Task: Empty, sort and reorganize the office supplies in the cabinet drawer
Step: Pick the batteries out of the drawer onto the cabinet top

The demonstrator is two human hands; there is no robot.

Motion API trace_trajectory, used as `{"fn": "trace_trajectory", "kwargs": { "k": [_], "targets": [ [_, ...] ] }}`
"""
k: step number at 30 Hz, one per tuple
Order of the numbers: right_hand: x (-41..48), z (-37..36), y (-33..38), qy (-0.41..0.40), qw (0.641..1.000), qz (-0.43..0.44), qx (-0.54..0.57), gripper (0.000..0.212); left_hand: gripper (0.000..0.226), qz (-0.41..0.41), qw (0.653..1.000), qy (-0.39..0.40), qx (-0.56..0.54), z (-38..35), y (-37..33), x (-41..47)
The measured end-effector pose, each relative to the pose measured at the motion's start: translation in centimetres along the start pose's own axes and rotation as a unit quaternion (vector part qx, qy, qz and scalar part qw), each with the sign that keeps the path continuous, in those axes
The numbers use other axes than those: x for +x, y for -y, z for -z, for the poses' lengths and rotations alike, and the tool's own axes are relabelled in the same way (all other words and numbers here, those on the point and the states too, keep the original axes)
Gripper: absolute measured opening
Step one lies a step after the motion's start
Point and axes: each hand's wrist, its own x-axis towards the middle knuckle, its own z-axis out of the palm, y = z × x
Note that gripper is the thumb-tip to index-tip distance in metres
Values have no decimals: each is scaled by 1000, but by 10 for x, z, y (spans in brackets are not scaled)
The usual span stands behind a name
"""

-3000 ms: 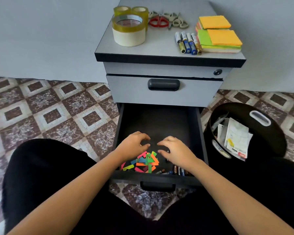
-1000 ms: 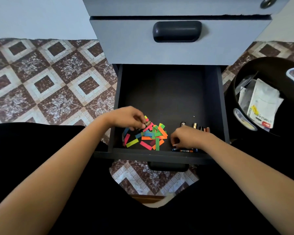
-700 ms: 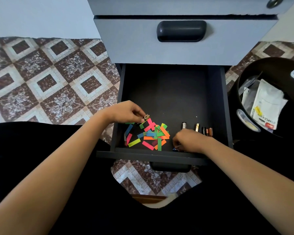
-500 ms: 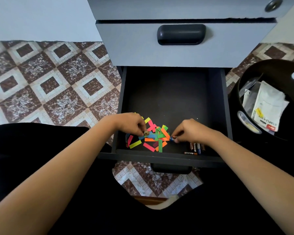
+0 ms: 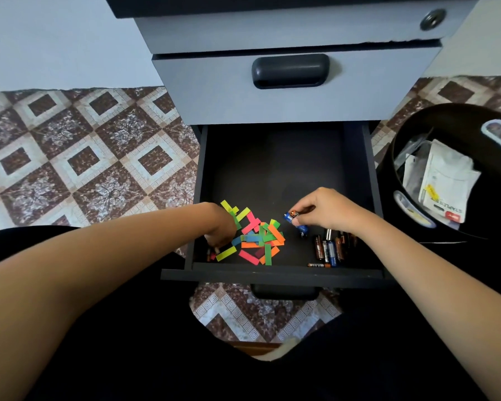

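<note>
Right hand [image 5: 327,211] pinches a blue battery [image 5: 295,222] mid-drawer [image 5: 275,160], left hand [image 5: 221,231] curled at front-left corner, grip unclear; best gather batteries [image 5: 329,250] at front-right edge, clear of paper strips [image 5: 256,237].

Matt black drawer [image 5: 275,169], glossy paper strips [image 5: 258,238], patterned tiled floor [image 5: 84,163]

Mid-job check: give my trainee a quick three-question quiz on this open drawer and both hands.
1. True or false: the right hand pinches a blue battery.
2. Where does the battery cluster lie: A) the drawer's front right, B) its back left?
3. What lies between the left hand and that cluster?

Key: 1 true; 2 A; 3 the pile of coloured paper strips.
</note>
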Motion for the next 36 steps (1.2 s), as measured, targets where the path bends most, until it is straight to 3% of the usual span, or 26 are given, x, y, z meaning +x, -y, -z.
{"fn": "trace_trajectory", "kwargs": {
  "k": [13, 19, 23, 26, 31, 34, 36],
  "targets": [
    [-1, -2, 1, 4, 1000, -8, 15, 26, 32, 28, 995, 2, 94, 8, -11, -3],
    [-1, 0, 2, -6, 999, -8, 31, 25, 29, 3, 1000, -16, -14, 5, 1, -9],
    [-2, 5, 5, -20, 997, -1, 78, 23, 27, -16, 986, -90, -141, 9, 11, -24],
    [-4, 7, 7, -34, 991, -6, 126, 23, 22, -47, 929, -173, -324, 10, 16, -38],
    [-8, 7, 13, -61, 970, -5, 234, 21, 7, -88, 752, -287, -586, 0, 3, -56],
    [-13, 11, 20, -96, 954, -3, 284, 19, 9, -95, 653, -323, -679, 0, -6, -64],
    [-18, 14, 27, -126, 937, -1, 325, 14, 8, -104, 607, -340, -710, 5, -11, -70]
  ]
}}
